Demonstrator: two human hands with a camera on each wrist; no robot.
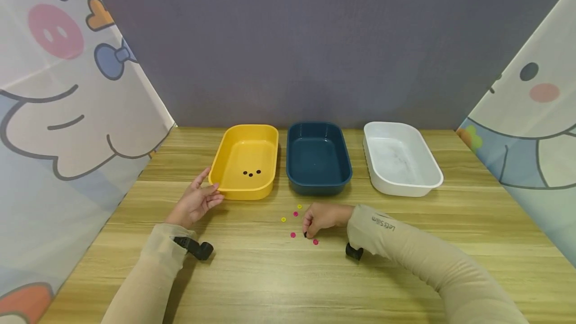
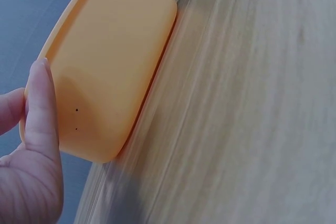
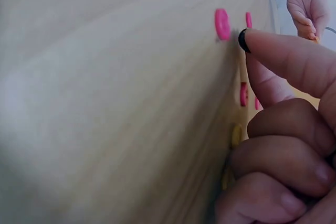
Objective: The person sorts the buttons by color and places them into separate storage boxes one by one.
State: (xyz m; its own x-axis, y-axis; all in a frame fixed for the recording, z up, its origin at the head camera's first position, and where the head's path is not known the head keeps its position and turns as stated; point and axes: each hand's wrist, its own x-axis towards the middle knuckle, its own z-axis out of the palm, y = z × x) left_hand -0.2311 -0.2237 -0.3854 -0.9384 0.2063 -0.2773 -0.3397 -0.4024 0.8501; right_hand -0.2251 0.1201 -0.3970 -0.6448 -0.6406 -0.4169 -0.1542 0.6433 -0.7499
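Observation:
My right hand (image 1: 325, 218) pinches a small black button (image 3: 243, 41) between thumb and forefinger, low over the table. Around it lie pink buttons (image 1: 293, 235) and two yellow buttons (image 1: 283, 219); one pink button (image 3: 222, 24) is close by the fingertips in the right wrist view. At the near left corner of the yellow tray (image 1: 243, 194), my left hand (image 1: 193, 205) grips the rim, with thumb and fingers on either side of the wall. Three black buttons (image 1: 250, 175) lie on that tray's floor.
A dark blue tray (image 1: 318, 189) stands just right of the yellow one, and a white tray (image 1: 403, 189) stands farther right. Behind them rises a grey partition (image 1: 288, 44). Printed cartoon sheets (image 1: 85, 109) flank the wooden table (image 1: 252, 274).

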